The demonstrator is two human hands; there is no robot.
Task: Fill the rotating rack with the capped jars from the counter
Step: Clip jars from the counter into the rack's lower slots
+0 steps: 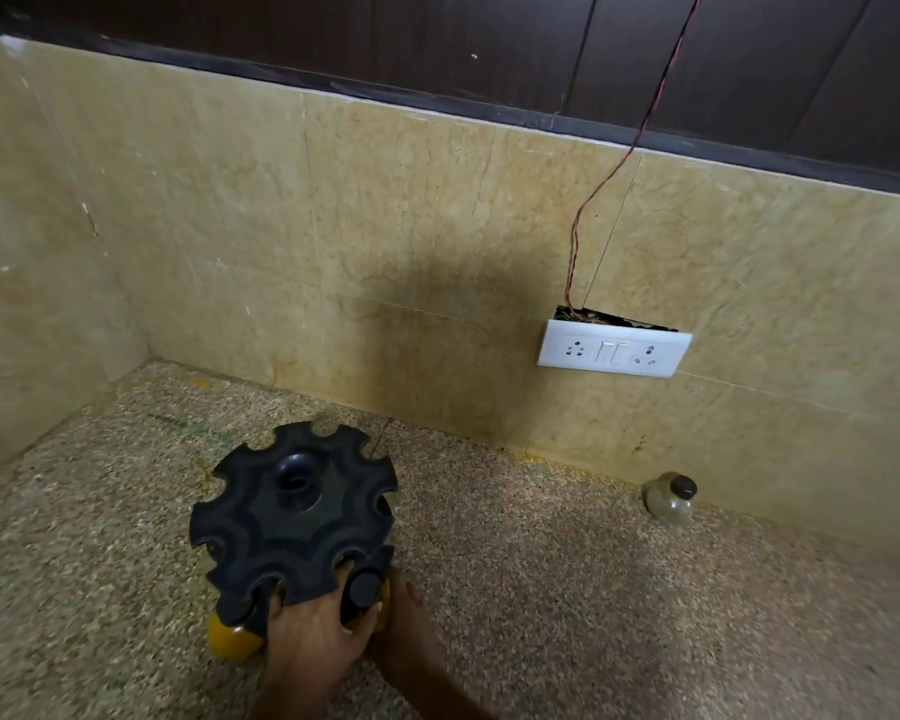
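1. I am at the near edge of the rotating rack [294,517], a black scalloped carousel standing on the speckled bench [567,589], and I judge I am seating a jar into one of its near slots.

2. My left hand [310,639] is wrapped over the rack's near rim, fingers curled around the edge between two notches, thumb towards the black-capped jar [365,595].

3. My right hand [404,631] comes in from the right just behind that jar. It touches or cups the jar's side, but the left hand and the jar hide most of the fingers, so I cannot tell how tightly it grips.

4. That jar has yellow contents and sits at the rack's near right notch, cap just under the rim.

5. A second yellow jar [232,639] sits low at the near left of the rack, apparently already in a slot.

6. One more capped jar [670,497], with pale contents, stands well apart on the right, close to the wall and below the white socket plate [614,353].

7. Most notches look empty, so the task is early. Next I should push this jar fully home, let go, and likely turn the rack to bring an empty notch forward before reaching for the far jar.
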